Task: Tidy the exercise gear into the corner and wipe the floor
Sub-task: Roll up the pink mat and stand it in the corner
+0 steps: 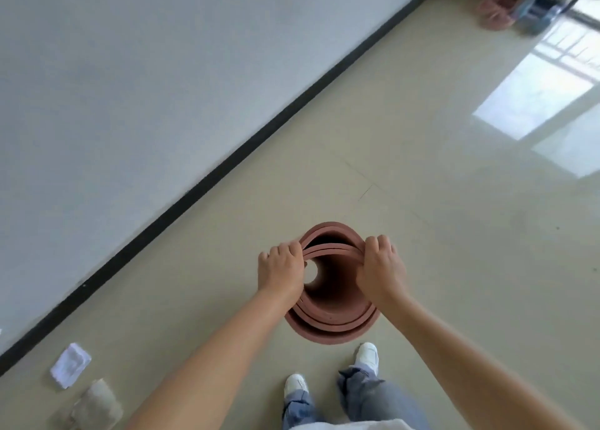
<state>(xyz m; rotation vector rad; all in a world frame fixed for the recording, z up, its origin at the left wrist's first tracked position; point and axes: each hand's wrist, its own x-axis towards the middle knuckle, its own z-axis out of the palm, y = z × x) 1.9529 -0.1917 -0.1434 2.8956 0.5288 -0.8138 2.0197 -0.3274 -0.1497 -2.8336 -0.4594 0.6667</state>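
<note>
Rolled yoga mat (pixel 331 316), reddish-brown and coiled loosely, stands on end on the floor (pixel 422 202) just ahead of the person's white shoes (pixel 367 356); the camera looks straight down its hollow core. Both hands work the mat's top rim. The left hand (pixel 281 270) has its fingers curled over the rim's left side, thumb toward the opening, and the right hand (pixel 380 269) grips the right side the same way, so the loose layers are pinched between them. Holding it upright by the top edge probably serves two ends: it keeps the coil from springing open, and it lets the roll be tightened or lifted as one piece.

Far beyond the mat, where the wall (pixel 130 89) with its dark baseboard (pixel 259 131) reaches the corner, lies a blurred pink item (pixel 496 7), possibly other gear, beside a bluish object (pixel 535 11) I cannot identify. That corner looks like the mat's destination, and the mat is well apart from it.

Left of the mat and nearer the person, close to the baseboard, lie a white cloth (pixel 69 364) and a beige cloth (pixel 97 403), likely waiting for the wiping, which I judge not yet begun.
</note>
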